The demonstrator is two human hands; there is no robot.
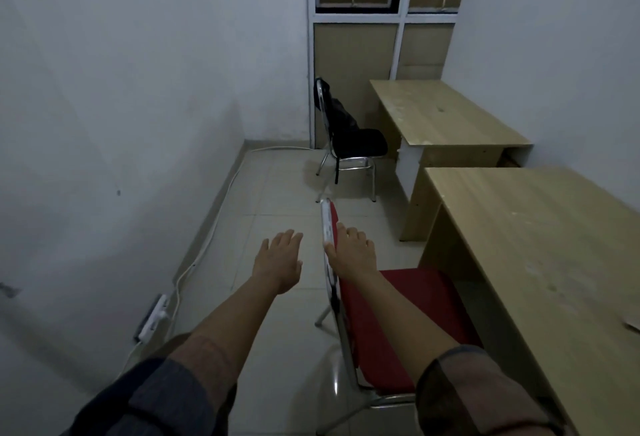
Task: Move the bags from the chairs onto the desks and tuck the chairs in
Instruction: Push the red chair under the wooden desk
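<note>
Red chair (408, 325) under right hand (349, 252)

Right hand (349, 248) resting on the backrest top of the red chair (408, 325) beside the near desk (540, 235), left hand (278, 259) spread flat in air, black chair (360, 146) holding a dark bag (341, 113) by the far desk (446, 113).

Open floor (277, 186) runs left of both chairs; near desk (540, 245) blocks the red chair (408, 300) rightward.
</note>
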